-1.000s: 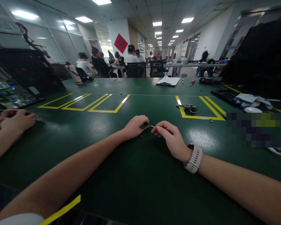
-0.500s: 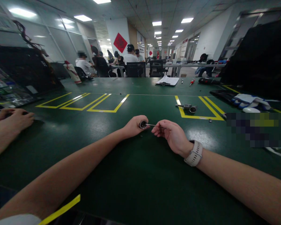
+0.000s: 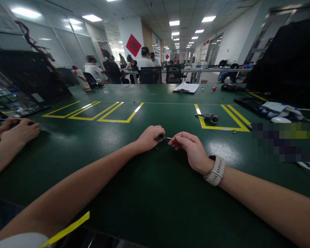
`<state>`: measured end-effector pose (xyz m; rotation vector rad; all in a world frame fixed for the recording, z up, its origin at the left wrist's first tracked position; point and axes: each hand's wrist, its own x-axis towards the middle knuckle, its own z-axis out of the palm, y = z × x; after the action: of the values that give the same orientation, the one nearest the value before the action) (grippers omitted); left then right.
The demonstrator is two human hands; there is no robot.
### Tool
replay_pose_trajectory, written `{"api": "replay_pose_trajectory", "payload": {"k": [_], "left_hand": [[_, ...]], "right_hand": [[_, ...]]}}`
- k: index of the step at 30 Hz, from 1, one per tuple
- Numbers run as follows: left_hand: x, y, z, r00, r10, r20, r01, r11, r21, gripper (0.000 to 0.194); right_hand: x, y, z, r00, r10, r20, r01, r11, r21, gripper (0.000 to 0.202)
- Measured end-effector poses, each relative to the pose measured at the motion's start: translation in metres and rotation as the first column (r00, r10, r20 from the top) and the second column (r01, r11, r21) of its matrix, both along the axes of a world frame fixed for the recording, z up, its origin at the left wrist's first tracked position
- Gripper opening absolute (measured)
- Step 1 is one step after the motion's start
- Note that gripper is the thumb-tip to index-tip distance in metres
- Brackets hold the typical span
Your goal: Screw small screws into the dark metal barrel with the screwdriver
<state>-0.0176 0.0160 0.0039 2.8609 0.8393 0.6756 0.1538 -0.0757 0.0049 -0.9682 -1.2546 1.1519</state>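
Closed around a round, hollow metal part is my left hand, just above the green table. The part's dark open end faces toward me and to the right. A thin metal rod runs from that end to the fingertips of my right hand, which pinch it. Whether the rod is a tool or belongs to the part, I cannot tell. On the table below my left hand lies a tiny dark piece. Farther right, a similar metal part with a shaft lies across the yellow tape.
Yellow tape outlines mark the green table. A small metal piece lies at right, near gloves. A clipboard and red screwdriver sit at the back. Another person's hands are at the left.
The hollow part has turned slightly in my left hand, so its opening looks narrower. My right fingers have closed in a little around the rod. The view has shifted slightly.
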Motion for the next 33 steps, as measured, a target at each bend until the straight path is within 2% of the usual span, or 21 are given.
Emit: {"api": "replay_pose_trajectory", "payload": {"k": [2, 4, 11, 19, 24, 33], "left_hand": [[0.0005, -0.0007, 0.0011, 0.999, -0.016, 0.040, 0.019, 0.998, -0.057, 0.015], [0.0012, -0.0012, 0.0020, 0.996, -0.020, 0.081, 0.029, 0.994, -0.108, 0.018], [0.0011, 0.0007, 0.0023, 0.993, -0.035, 0.113, 0.052, 0.987, -0.152, 0.015], [0.0011, 0.0041, 0.0008, 0.993, 0.019, 0.117, -0.002, 0.989, -0.147, 0.014], [0.0004, 0.0052, -0.0005, 0.994, 0.013, 0.108, 0.001, 0.991, -0.133, 0.013], [-0.0007, 0.0079, -0.0040, 0.993, 0.034, 0.111, -0.023, 0.995, -0.102, 0.014]], "right_hand": [[0.0010, 0.0030, 0.0003, 0.991, 0.006, -0.130, -0.018, 0.996, -0.092, 0.016], [0.0015, 0.0042, 0.0016, 0.981, 0.006, -0.192, -0.034, 0.989, -0.142, 0.014], [0.0009, 0.0020, 0.0022, 0.971, 0.009, -0.238, -0.040, 0.991, -0.126, 0.014], [-0.0007, 0.0015, -0.0008, 0.974, -0.006, -0.225, -0.014, 0.996, -0.086, 0.015], [-0.0009, 0.0010, -0.0011, 0.978, -0.025, -0.209, 0.008, 0.996, -0.084, 0.015], [0.0002, 0.0011, -0.0037, 0.985, 0.005, -0.171, -0.015, 0.999, -0.052, 0.016]]}}
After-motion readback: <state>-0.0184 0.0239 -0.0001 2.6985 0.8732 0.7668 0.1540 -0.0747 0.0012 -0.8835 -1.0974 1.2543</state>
